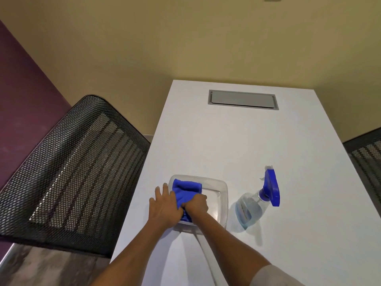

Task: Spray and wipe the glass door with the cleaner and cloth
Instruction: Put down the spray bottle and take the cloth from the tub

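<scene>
Surface: a white table (237, 145) is being viewed from above, set against a yellowish wall (165, 38); a purple wall section (18, 83) is being shown at the left.
Cloth: a blue cloth (185, 191) is being held bunched inside a clear plastic tray (223, 195), in the tray's left half, near the table's left edge.
Right hand: the right hand (196, 204) is being kept closed in a fist around the near end of the cloth, with the fingers curled tight on the fabric.
Left hand: the left hand (165, 205) is being laid flat, with the fingers spread open, over the tray's left rim and against the cloth's left side; nothing is being gripped by it, as far as can be told.
Tray: the tray is being rested on the table, just left of the bottle and apart from it.
Cleaner: a clear spray bottle (250, 209) with a blue trigger head (272, 187) is being left standing on the table, untouched by either hand; a pale liquid is being shown inside.
Table fitting: a grey rectangular hatch (243, 99) is being shown recessed in the far part of the tabletop.
Seating: a black mesh chair (68, 168) is being shown just beside the table's left edge; a second mesh chair (367, 157) is being cut off at the right edge.
Clothing: a light sleeve (274, 275) is being shown on the right arm.
</scene>
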A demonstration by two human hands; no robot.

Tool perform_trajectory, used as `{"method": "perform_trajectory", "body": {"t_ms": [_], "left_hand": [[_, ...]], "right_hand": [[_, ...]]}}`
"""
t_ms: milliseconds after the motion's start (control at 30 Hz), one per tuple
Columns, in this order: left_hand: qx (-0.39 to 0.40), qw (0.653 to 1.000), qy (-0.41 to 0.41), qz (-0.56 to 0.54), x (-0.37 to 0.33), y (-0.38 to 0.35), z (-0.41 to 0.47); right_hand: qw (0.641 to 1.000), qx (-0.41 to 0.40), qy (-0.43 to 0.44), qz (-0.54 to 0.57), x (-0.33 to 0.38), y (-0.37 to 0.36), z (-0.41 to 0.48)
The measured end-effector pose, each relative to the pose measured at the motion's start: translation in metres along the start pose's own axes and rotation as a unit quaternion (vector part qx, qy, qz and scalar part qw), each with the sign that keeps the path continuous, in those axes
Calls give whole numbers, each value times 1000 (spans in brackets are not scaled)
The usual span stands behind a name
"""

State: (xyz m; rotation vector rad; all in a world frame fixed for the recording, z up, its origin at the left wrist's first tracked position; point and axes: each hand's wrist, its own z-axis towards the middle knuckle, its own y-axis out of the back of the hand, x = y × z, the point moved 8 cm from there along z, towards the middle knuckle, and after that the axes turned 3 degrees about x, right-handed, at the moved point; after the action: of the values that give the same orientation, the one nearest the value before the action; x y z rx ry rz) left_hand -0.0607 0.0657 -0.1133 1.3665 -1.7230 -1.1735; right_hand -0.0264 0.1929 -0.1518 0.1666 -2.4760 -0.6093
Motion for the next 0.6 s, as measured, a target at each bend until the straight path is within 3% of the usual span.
{"method": "perform_trajectory", "body": {"t_ms": [233, 600], "left_hand": [[-11, 1000, -8, 7, 1, 6, -2], [-165, 985, -1, -42, 23, 54, -36]], "right_hand": [[984, 76, 13, 162, -3, -5, 4], [960, 91, 111, 239, 22, 32, -45]]}}
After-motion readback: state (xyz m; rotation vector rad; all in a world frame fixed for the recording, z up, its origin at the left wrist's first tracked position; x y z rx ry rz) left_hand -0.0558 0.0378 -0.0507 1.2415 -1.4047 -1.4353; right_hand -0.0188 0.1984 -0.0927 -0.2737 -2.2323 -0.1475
